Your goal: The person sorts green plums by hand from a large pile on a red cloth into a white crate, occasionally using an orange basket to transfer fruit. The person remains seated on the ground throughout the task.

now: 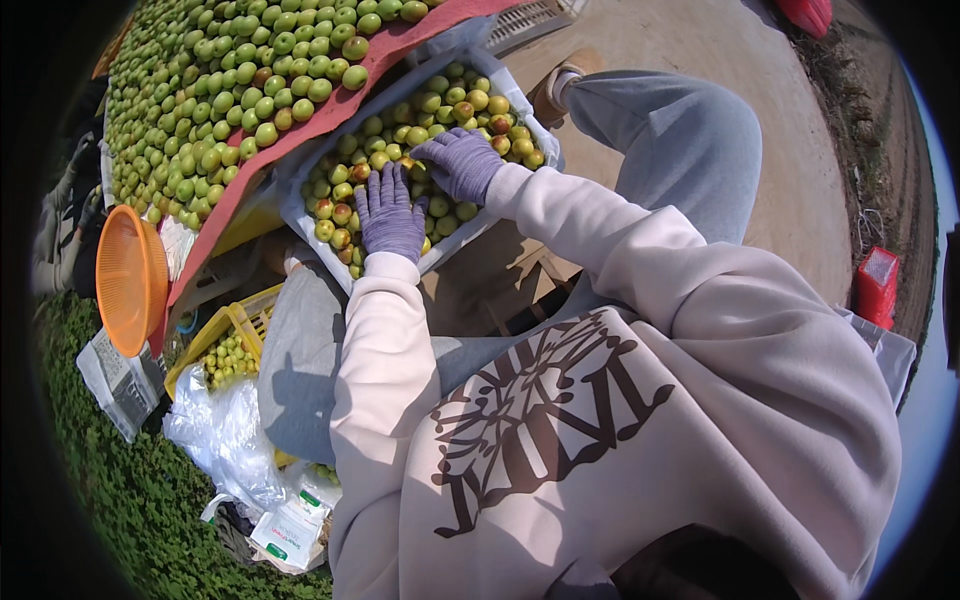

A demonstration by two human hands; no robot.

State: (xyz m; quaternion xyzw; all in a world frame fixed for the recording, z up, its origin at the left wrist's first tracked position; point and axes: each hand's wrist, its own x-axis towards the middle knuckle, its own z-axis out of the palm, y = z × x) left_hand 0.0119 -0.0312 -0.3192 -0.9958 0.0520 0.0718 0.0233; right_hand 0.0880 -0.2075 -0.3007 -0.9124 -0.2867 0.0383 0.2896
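Observation:
Both of my hands wear purple-grey knit gloves and rest on small round fruits that look like jujubes (395, 115), green-yellow with reddish patches. These fill a crate with a pale liner (515, 85) in front of me. My left hand (392, 215) lies flat on them near the crate's closer side, fingers stretched forward. To its right, my right hand (462, 165) reaches over the middle of the pile, its fingers extended leftward and slightly bent. Neither hand visibly grips a fruit. The fruits under the palms are hidden.
A broad heap of green fruits (230, 90) on red cloth (330, 112) slopes down at the far left. An orange basket (131, 280), a yellow crate (262, 305) with fruits and clear plastic bags (225, 435) are at the left. A red container (877, 288) stands at the right.

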